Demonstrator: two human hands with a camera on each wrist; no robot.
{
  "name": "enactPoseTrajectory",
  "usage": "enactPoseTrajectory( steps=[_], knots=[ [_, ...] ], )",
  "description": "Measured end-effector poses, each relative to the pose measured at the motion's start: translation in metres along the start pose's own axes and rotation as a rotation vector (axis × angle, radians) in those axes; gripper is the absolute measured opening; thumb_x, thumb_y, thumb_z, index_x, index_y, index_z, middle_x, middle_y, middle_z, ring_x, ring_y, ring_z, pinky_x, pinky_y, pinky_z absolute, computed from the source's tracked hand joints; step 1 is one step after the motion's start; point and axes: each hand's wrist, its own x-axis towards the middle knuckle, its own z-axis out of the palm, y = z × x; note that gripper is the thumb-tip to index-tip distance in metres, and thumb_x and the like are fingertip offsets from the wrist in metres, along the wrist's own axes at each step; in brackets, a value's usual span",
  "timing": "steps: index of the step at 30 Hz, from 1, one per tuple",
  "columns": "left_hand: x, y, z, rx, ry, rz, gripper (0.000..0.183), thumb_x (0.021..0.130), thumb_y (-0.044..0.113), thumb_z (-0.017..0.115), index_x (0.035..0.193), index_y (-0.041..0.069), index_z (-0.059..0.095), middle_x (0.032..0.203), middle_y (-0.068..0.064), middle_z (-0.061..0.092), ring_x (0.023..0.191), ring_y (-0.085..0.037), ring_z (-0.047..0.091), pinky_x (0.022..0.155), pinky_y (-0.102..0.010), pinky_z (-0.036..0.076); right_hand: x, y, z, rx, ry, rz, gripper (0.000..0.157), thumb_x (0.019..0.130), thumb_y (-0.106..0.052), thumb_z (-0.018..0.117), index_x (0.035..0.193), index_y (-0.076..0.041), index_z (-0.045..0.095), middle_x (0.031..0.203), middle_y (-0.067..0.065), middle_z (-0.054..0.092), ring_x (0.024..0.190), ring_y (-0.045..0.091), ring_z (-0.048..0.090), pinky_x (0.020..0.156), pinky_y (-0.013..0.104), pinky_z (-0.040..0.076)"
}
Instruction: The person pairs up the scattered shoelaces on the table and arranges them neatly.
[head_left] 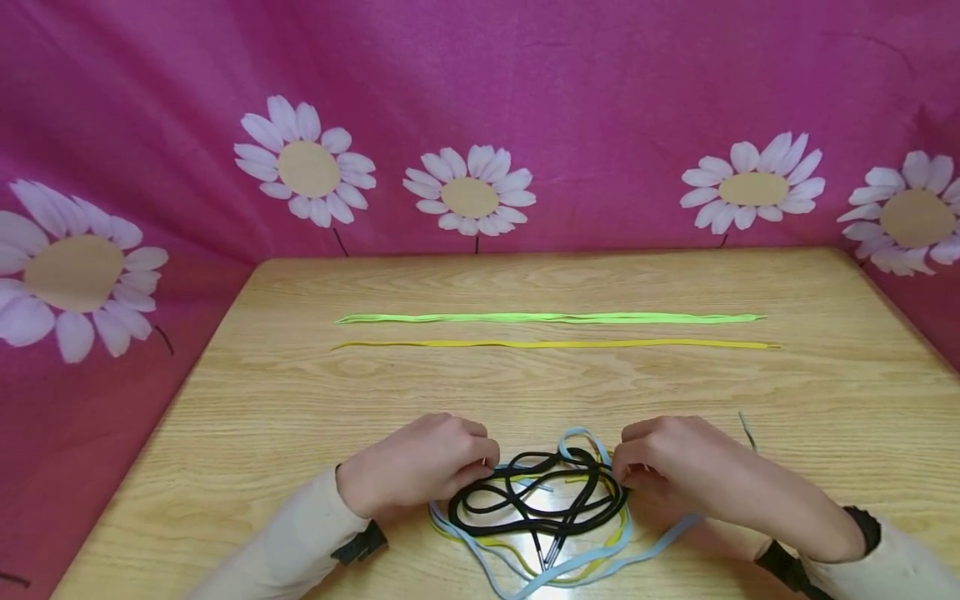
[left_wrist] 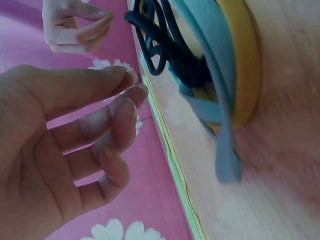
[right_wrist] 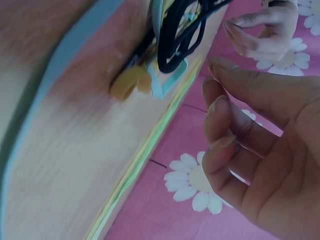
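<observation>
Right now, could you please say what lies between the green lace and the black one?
In the head view: the straight yellow lace, bare table, then a loop of blue lace.

From where I stand, this looks like an indoor table corner arranged for small handwork; whether it belongs to a home, a studio or an office I can't tell. A magenta cloth printed with big white, beige-centred daisies [head_left: 600, 100] encloses the far edge and both sides, its soft folds showing at the left, so it curtains off whatever lies beyond. Within it sits a broad, light-brown wood-grain table [head_left: 225, 375] with rounded far corners. A straight, flat bright-green lace [head_left: 555, 318] and a loose heap of black, light-blue and yellow laces [head_left: 562, 527] suggest a craft spot.
</observation>
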Motion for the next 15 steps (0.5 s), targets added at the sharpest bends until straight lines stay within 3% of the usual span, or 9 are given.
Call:
enactPoseTrajectory(
  steps=[5,8,12,15],
  knots=[
    [0.003,0.008,0.000,-0.047,-0.014,0.070,0.009,0.094,0.016,0.064,0.085,0.016,0.065,0.075,0.011,0.054,0.065,0.002,0.046,0.064,-0.013,0.041,0.000,-0.007,0.006,0.050,-0.070,-0.015,0.031,0.075,0.001,0.075,0.074,-0.027,0.064,0.073,-0.021,0.048,0.063,-0.007,0.040,0.053,0.015,0.038],
    [0.005,0.012,0.004,-0.123,-0.045,0.122,0.010,0.094,0.016,0.065,0.084,0.016,0.066,0.077,0.012,0.056,0.068,0.004,0.047,0.067,-0.010,0.040,0.000,-0.012,0.010,0.088,-0.112,-0.018,0.028,0.078,-0.003,0.076,0.074,-0.027,0.064,0.075,-0.020,0.048,0.065,-0.007,0.041,0.056,0.014,0.038],
    [0.009,0.016,0.011,-0.193,-0.106,0.171,0.007,0.092,0.017,0.067,0.086,0.017,0.070,0.081,0.012,0.060,0.073,0.008,0.047,0.071,-0.006,0.038,-0.001,-0.015,0.018,0.080,-0.127,-0.059,0.030,0.077,-0.002,0.076,0.070,-0.028,0.062,0.074,-0.019,0.045,0.064,-0.006,0.039,0.056,0.012,0.035],
    [0.012,0.019,0.017,-0.178,-0.137,0.189,0.005,0.090,0.021,0.070,0.087,0.019,0.072,0.077,0.015,0.057,0.071,0.009,0.045,0.069,-0.005,0.036,-0.002,-0.016,0.022,0.055,-0.141,-0.073,0.034,0.071,0.000,0.076,0.067,-0.029,0.060,0.071,-0.018,0.041,0.061,-0.006,0.035,0.053,0.011,0.032]
  ],
)
